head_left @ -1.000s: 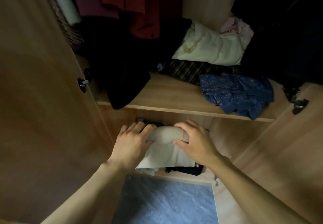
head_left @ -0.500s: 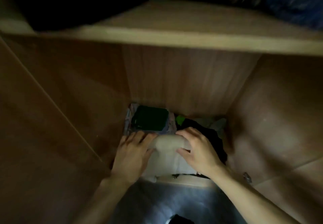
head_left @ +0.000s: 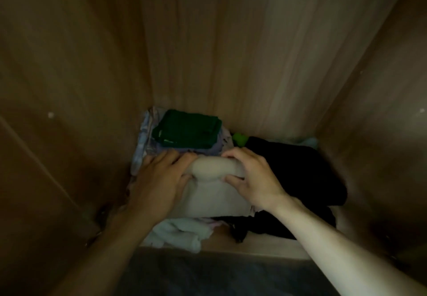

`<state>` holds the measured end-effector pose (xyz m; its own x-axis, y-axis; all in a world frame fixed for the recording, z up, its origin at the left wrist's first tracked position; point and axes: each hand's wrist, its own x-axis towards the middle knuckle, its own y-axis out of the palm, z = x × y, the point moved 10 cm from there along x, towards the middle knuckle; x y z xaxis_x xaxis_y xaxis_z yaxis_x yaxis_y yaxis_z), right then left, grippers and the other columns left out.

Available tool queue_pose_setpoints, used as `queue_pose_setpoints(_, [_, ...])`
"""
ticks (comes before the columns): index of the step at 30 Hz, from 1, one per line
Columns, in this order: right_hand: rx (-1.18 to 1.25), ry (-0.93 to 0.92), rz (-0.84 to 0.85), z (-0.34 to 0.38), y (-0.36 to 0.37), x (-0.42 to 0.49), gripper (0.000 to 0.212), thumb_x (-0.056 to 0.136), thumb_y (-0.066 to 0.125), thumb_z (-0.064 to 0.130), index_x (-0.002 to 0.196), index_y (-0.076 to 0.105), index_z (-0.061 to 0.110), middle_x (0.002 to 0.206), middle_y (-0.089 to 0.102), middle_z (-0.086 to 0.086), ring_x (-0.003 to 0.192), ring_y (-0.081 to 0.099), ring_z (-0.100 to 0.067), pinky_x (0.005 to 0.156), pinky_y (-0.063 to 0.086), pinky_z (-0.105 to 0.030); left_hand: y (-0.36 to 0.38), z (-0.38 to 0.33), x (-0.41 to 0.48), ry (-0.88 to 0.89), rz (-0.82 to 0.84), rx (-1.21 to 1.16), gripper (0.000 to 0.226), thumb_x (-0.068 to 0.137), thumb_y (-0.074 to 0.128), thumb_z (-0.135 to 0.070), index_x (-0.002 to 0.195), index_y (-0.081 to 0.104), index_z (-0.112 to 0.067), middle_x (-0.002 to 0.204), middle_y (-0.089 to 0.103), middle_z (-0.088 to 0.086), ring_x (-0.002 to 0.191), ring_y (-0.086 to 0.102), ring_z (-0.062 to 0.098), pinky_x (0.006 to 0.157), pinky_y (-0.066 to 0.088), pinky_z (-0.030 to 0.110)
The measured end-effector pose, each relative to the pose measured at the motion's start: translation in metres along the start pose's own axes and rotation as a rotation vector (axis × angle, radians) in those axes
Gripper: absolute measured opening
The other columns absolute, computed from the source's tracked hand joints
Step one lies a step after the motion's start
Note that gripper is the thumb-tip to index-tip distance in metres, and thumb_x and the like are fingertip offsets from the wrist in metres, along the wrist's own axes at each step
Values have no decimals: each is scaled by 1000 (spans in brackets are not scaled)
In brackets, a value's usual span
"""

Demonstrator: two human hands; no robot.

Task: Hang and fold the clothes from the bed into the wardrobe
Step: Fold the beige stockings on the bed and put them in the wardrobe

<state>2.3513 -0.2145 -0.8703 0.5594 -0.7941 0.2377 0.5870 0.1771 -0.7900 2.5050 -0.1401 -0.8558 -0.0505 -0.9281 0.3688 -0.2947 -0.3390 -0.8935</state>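
A folded beige garment (head_left: 212, 194) lies on the pile in the wardrobe's bottom compartment. My left hand (head_left: 159, 180) grips its left end, fingers over the rolled top edge. My right hand (head_left: 251, 177) grips the right end, thumb under the roll and fingers curled over it. Behind it sits a folded dark green garment (head_left: 187, 131) on a pale lilac patterned stack (head_left: 143, 143). A black garment (head_left: 300, 175) lies to the right, touching my right wrist.
Wooden wardrobe walls (head_left: 231, 53) close in at back, left and right. White crumpled cloth (head_left: 180, 233) hangs over the wooden front edge (head_left: 254, 244). A bright green scrap (head_left: 240, 138) shows at the back. Grey floor (head_left: 208, 277) lies below.
The view has dropped from the upper shelf down into the bottom compartment and moved closer. Both hands keep hold of the beige garment, which now sits deeper on the pile.
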Motion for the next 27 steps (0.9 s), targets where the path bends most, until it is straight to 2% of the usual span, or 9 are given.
queue_pose_setpoints(5, [-16, 1, 62, -14, 32, 4, 42, 82, 79, 29, 117, 58, 33, 115, 59, 11, 108, 56, -9, 90, 50, -32, 27, 20, -13, -48, 54, -24, 42, 96, 55, -29, 138, 50, -34, 127, 58, -4, 119, 50, 23, 91, 35, 39])
queue_pose_setpoints(9, [40, 37, 134, -29, 54, 13, 37, 83, 79, 28, 115, 59, 32, 110, 60, 16, 104, 55, -2, 88, 48, -25, 46, 33, -8, -55, 114, 0, 45, 99, 51, -32, 143, 44, -36, 132, 55, -4, 123, 47, 22, 92, 32, 36])
queue_pose_setpoints(13, [93, 77, 237, -52, 81, 27, 33, 85, 77, 27, 113, 60, 28, 109, 63, 11, 103, 58, -6, 87, 50, -26, 81, 53, 6, -69, 229, 76, 44, 101, 44, -34, 144, 38, -39, 131, 54, -5, 121, 48, 22, 92, 29, 35])
queue_pose_setpoints(17, [-59, 100, 355, -73, 114, 49, 35, 87, 74, 29, 117, 59, 21, 114, 64, 0, 106, 61, -18, 89, 52, -38, 124, 79, 22, -107, 305, 143, 40, 101, 43, -31, 140, 40, -36, 125, 56, -2, 115, 50, 24, 90, 31, 36])
queue_pose_setpoints(19, [-179, 126, 335, -88, 129, 59, 40, 90, 69, 30, 126, 56, 18, 122, 61, -6, 109, 59, -23, 89, 52, -40, 149, 89, 30, -133, 300, 286, 39, 99, 44, -27, 138, 41, -30, 129, 51, 1, 119, 46, 26, 93, 31, 39])
queue_pose_setpoints(21, [-329, 150, 247, -102, 138, 63, 40, 96, 58, 26, 135, 51, 19, 132, 53, -8, 118, 53, -26, 94, 47, -37, 173, 91, 32, -162, 265, 353, 41, 96, 48, -24, 136, 45, -22, 132, 50, 5, 124, 44, 29, 97, 32, 40])
queue_pose_setpoints(24, [-314, 112, 128, -107, 149, 53, 42, 96, 54, 22, 137, 50, 14, 136, 48, -10, 125, 45, -27, 101, 38, -31, 198, 85, 21, -177, 198, 213, 37, 91, 59, -22, 126, 60, -11, 127, 59, 12, 118, 55, 33, 97, 43, 44])
queue_pose_setpoints(27, [-314, 49, 195, -107, 173, 32, 50, 99, 49, 38, 144, 44, 15, 148, 40, -8, 137, 36, -24, 108, 28, -29, 209, 77, 3, -114, 163, 155, 43, 91, 48, -33, 122, 66, -9, 128, 63, 15, 113, 62, 35, 93, 52, 48])
